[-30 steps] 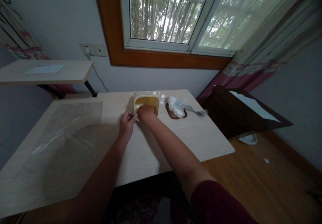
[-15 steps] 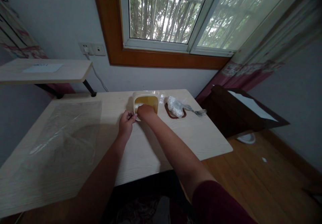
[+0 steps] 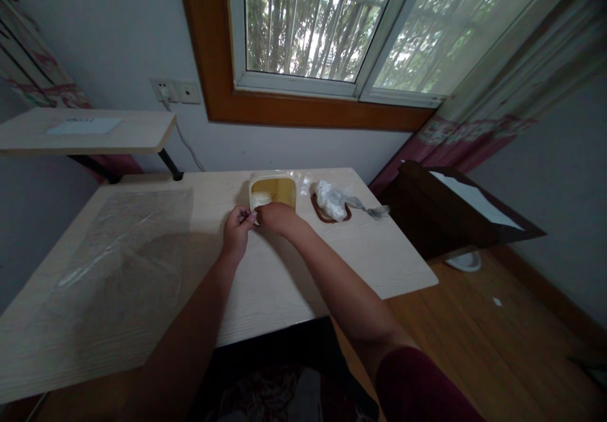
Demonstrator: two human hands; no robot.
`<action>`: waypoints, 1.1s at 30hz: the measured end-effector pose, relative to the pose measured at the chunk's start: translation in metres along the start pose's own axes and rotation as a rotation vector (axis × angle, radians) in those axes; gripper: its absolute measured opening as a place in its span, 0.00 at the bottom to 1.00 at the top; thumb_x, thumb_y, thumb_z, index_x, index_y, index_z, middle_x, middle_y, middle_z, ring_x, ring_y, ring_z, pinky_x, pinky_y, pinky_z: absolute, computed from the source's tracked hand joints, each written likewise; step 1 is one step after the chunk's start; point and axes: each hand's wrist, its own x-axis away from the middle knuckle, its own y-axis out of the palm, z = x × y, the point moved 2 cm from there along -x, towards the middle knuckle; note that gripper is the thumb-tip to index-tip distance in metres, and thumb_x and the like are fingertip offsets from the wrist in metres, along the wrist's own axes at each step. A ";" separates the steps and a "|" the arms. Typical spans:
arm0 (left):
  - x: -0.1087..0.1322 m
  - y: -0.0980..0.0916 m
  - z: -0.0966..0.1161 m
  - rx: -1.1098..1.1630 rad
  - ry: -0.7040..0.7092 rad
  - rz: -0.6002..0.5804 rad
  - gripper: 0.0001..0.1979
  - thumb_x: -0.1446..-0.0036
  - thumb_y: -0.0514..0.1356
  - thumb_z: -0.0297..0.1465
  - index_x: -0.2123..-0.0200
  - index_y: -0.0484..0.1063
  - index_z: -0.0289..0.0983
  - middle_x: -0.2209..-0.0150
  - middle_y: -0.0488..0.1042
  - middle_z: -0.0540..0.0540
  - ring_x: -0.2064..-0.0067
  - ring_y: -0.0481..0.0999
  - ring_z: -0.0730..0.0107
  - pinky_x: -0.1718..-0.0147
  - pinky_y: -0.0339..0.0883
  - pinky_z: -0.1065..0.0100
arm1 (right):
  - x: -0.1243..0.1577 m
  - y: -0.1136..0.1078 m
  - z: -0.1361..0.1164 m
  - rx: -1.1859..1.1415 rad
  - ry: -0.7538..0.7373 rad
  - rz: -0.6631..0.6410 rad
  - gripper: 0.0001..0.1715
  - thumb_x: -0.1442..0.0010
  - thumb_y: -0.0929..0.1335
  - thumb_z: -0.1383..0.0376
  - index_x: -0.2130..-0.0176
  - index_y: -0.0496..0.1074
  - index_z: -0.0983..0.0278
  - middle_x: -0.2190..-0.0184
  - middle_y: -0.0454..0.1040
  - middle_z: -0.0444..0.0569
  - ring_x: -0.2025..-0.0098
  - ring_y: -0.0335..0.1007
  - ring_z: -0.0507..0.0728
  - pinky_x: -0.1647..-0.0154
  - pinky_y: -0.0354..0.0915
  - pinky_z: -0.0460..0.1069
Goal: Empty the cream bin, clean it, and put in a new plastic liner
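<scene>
A small pale square container (image 3: 294,188) with a yellowish inside stands near the table's back edge. At its near left corner, my left hand (image 3: 236,227) is closed, thumb and fingers pinching the rim. My right hand (image 3: 279,218) reaches over the container's near side with its fingers curled in toward the left hand. What the right fingertips grip is hidden. Something whitish (image 3: 262,200) shows inside the container at the left. To the right, a knotted clear plastic bag with white contents (image 3: 331,200) rests on a reddish-brown ring-shaped piece (image 3: 326,219).
A flat clear plastic sheet or bag (image 3: 137,245) covers the table's left part. At the back left stands a raised shelf (image 3: 142,132) on black legs, a paper (image 3: 84,126) on it. A dark brown cabinet-like piece (image 3: 417,200) stands beyond the table's right edge.
My right hand has drawn slightly back out of the container toward its near rim, uncovering more of the inside. My left hand stays at the corner. The bag has not moved.
</scene>
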 end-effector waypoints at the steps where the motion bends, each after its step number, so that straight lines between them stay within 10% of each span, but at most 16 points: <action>1: 0.000 0.000 0.000 0.005 0.004 -0.002 0.16 0.53 0.70 0.39 0.70 0.67 0.38 0.72 0.67 0.53 0.72 0.68 0.75 0.73 0.66 0.74 | 0.007 -0.001 -0.001 0.003 -0.007 0.005 0.23 0.29 0.63 0.56 0.46 0.78 0.67 0.52 0.81 0.64 0.49 0.79 0.66 0.50 0.71 0.55; 12: -0.001 -0.002 -0.006 -0.006 0.012 0.031 0.16 0.53 0.70 0.40 0.69 0.68 0.38 0.71 0.68 0.52 0.70 0.71 0.72 0.70 0.70 0.71 | 0.067 0.002 0.003 0.026 0.034 0.081 0.26 0.28 0.58 0.66 0.36 0.69 0.62 0.51 0.81 0.62 0.52 0.80 0.66 0.55 0.72 0.56; 33: 0.002 0.002 -0.007 -0.041 0.027 0.053 0.15 0.53 0.69 0.39 0.70 0.68 0.38 0.71 0.68 0.52 0.70 0.69 0.73 0.72 0.68 0.73 | 0.072 0.016 -0.018 -0.028 0.063 0.142 0.31 0.30 0.58 0.65 0.31 0.60 0.66 0.28 0.57 0.62 0.48 0.79 0.67 0.54 0.76 0.59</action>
